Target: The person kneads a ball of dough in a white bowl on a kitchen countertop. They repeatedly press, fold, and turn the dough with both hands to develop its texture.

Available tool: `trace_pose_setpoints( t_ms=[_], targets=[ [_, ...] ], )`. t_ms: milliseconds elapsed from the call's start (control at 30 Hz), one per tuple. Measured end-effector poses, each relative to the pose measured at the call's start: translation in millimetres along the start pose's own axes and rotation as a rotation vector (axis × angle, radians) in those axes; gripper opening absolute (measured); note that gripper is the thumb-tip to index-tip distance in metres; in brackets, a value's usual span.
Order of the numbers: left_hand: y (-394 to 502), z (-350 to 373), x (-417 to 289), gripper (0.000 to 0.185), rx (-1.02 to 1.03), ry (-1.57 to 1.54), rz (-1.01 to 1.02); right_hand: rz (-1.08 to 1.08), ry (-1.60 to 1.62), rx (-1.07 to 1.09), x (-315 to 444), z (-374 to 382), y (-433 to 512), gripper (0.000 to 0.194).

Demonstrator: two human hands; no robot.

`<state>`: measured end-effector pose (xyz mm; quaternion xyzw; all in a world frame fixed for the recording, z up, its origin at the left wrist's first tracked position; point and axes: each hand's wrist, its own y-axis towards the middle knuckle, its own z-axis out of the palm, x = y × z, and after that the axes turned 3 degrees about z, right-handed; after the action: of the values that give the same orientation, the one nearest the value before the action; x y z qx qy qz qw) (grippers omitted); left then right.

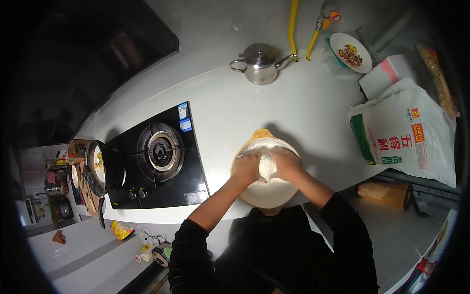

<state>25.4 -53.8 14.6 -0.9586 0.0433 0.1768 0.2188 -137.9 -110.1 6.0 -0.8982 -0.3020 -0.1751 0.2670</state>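
Observation:
A round bowl with a yellow rim and two handles (270, 210) stands at the near edge of the white countertop. White dough (267, 168), with what looks like loose flour around it, lies inside. My left hand (246, 168) grips the dough from the left, fingers curled down into the bowl. On the opposite side, my right hand (285, 164) holds the same dough, its fingertips partly hidden. The dough shows between both hands.
Left of the bowl is a black gas hob (161, 191) with a pan (104, 171). A steel kettle (260, 70) stands behind. To the right are a large flour bag (400, 132), a white box (385, 75) and a plate of food pieces (363, 46).

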Motion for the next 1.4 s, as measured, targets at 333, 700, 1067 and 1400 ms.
trace_pose_setpoints(
  t_ms=[333, 700, 1067, 1400],
  targets=[
    [-51, 8, -6, 0.085, -0.261, -0.001, 0.132, -0.261, 0.059, -0.32, 5, -3, -63, 0.067],
    [-33, -7, -4, 0.07, 0.051, -0.061, 0.074, -0.093, 0.087, -0.215, -6, 13, -40, 0.062],
    [1, 23, -2, 0.036, -0.244, -0.106, -0.023, -0.034, 0.026, -0.282, 0, 19, -2, 0.042],
    [13, 31, 2, 0.038, -0.38, -0.028, -0.038, -0.016, -0.101, -0.488, 7, 33, 2, 0.027]
  ],
)
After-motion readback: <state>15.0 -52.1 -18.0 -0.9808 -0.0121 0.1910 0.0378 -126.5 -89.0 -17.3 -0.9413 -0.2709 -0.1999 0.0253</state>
